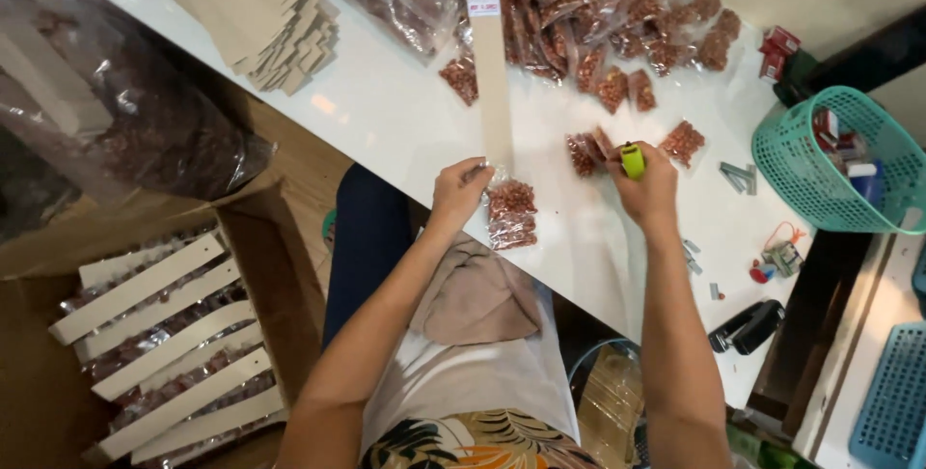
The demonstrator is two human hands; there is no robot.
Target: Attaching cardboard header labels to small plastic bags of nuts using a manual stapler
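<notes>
Card strip point(489, 64): long, pale, lies on the white table point(386, 112), running away from the person; its near end sits under the left hand point(457, 189).

Far left: cardboard box point(145, 353) on the floor, holding finished strips with red-brown packets attached, laid side by side. Above it, a large clear bag point(145, 131) of the same red-brown contents. On the table's far left, a stack of blank cards point(260, 6).

Left hand: fingers curled and pressed together, pinching the top of a small packet point(510, 210) against the strip's near end. Packet hangs over the table edge.

Behind the strip: a pile of packets point(598, 6), with loose ones just right of it.

Right hand point(644, 189): closed around a yellow-green stapler point(632, 160), fingers wrapped tight, beside two loose packets point(585, 152).

Right: staple bars point(738, 177), teal basket point(830, 160), black stapler point(748, 326) at the table edge.
</notes>
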